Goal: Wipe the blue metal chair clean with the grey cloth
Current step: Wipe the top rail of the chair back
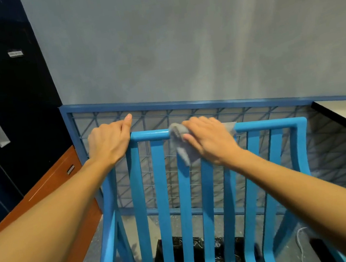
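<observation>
- Centrally, blue slatted metal chair: backrest is viewed from above.
- Crumpled grey cloth: is draped over the top rail at 12 o'clock and gripped by the right hand, fingers curled round it.
- Left hand: is curled over the rail's 10 o'clock corner.

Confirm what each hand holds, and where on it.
Left hand grips the blue metal chair at the left corner of its top rail. Right hand holds the grey cloth bunched over the rail's middle, one end hanging.
</observation>
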Demonstrator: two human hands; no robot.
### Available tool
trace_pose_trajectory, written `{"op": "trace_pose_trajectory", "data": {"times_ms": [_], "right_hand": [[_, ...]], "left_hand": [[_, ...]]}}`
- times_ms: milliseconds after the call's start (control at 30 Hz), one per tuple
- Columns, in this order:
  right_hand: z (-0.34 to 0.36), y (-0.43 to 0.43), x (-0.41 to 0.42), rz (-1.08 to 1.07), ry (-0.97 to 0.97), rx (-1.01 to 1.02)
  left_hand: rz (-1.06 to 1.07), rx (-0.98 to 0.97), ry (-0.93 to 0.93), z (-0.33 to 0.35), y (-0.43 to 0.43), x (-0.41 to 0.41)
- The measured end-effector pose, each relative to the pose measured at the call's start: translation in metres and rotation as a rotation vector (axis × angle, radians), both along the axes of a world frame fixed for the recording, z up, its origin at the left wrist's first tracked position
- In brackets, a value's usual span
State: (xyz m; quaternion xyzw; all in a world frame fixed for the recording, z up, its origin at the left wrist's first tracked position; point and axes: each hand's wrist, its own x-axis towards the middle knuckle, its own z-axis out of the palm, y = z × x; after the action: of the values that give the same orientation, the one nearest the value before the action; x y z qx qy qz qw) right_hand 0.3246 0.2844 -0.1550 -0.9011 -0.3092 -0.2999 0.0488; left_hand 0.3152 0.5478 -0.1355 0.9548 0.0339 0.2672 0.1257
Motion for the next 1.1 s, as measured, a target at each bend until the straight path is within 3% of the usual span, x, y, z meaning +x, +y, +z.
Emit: {"op": "trace_pose_trajectory", "data": {"times_ms": [167,300,467,667,767,900,1033,1100], "right_hand": [[0.002,-0.078,-0.004,-0.228,0.015,0.094],[0.016,-0.049,-0.003,-0.421,0.063,0.079],[0.022,0.044,-0.005,-0.311,-0.028,-0.183],[0.016,0.165,-0.004,-0.182,0.044,-0.014],[0.011,0.163,0.002,-0.109,0.007,0.026],[0.011,0.146,0.006,-0.002,0.008,-0.028],[0.016,0.126,0.009,-0.04,0.018,-0.042],[0.016,0.103,0.009,-0.066,0.021,-0.041]], "left_hand": [[0.022,0.036,-0.053,-0.006,-0.001,0.006],[0.053,0.048,-0.101,-0.008,-0.002,0.009],[0.001,-0.002,-0.12,-0.008,0.0,0.008],[-0.062,-0.081,-0.083,-0.012,0.013,0.021],[-0.083,-0.112,-0.047,-0.009,0.017,0.02],[-0.05,0.033,0.045,-0.008,0.017,0.018],[-0.104,0.036,0.128,-0.003,0.022,0.012],[-0.118,0.136,0.135,-0.001,0.019,0.008]]}}
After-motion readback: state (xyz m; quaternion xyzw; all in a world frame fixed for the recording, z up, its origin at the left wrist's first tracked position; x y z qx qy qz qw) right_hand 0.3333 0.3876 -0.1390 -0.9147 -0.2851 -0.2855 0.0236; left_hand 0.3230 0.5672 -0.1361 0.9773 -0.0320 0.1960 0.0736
